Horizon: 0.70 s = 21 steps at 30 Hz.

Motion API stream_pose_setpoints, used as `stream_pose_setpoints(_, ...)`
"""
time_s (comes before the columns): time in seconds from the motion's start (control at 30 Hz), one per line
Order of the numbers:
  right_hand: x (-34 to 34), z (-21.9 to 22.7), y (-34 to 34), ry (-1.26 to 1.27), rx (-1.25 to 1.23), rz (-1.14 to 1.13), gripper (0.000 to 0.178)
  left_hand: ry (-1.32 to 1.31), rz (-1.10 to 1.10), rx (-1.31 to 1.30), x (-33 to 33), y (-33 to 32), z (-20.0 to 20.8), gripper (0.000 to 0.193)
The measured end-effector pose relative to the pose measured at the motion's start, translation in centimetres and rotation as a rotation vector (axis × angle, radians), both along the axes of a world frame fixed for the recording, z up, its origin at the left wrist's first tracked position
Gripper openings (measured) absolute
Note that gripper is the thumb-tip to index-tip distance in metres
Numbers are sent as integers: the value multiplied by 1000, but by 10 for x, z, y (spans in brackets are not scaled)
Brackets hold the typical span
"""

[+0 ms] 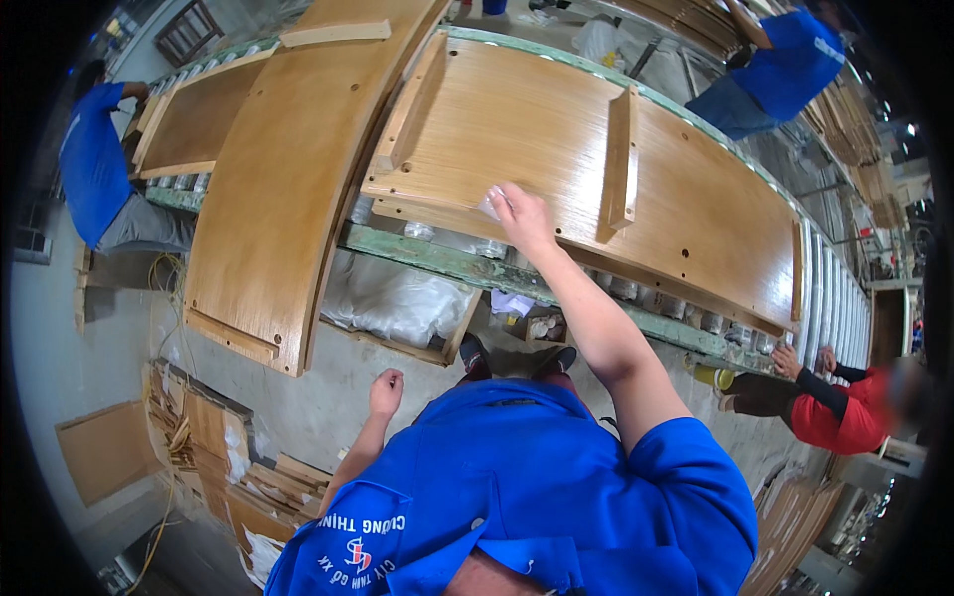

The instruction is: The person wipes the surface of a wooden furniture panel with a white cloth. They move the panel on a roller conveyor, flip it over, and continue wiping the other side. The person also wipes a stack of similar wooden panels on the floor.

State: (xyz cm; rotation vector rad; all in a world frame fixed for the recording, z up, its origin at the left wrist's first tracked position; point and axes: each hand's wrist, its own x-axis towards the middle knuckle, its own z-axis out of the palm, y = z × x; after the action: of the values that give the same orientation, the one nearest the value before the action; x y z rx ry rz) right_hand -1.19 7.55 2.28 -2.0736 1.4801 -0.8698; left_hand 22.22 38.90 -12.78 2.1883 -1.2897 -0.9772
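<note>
My right hand (527, 221) reaches out to the near edge of a varnished wooden panel (537, 119). Pinched in its fingers is a small, thin, whitish piece (488, 206), perhaps film or cloth; its kind is unclear. The panel rests on the roller conveyor, with wooden crosspieces (622, 159) standing on it and dark holes in its face. Low at my side hangs my left hand (386, 391), fingers curled, with nothing visible in them. It touches no panel.
A second wooden panel (268, 169) lies across the green conveyor rail (447, 260) on the left. Underneath is a box of clear plastic (397, 303). Co-workers in blue (94, 164) and red (845, 412) stand left and right. Wood scraps (214, 447) lie lower left.
</note>
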Motion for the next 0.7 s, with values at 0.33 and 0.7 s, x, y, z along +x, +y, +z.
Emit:
stream_pose_setpoints(0.33, -97, -1, 32, 58, 11, -236, 28, -6, -117, 13, -6, -31, 4, 14)
stream_pose_setpoints(0.7, -114, -5, 37, 22, 5, -275, 26, 5, -187, 56, -13, -45, 7, 17)
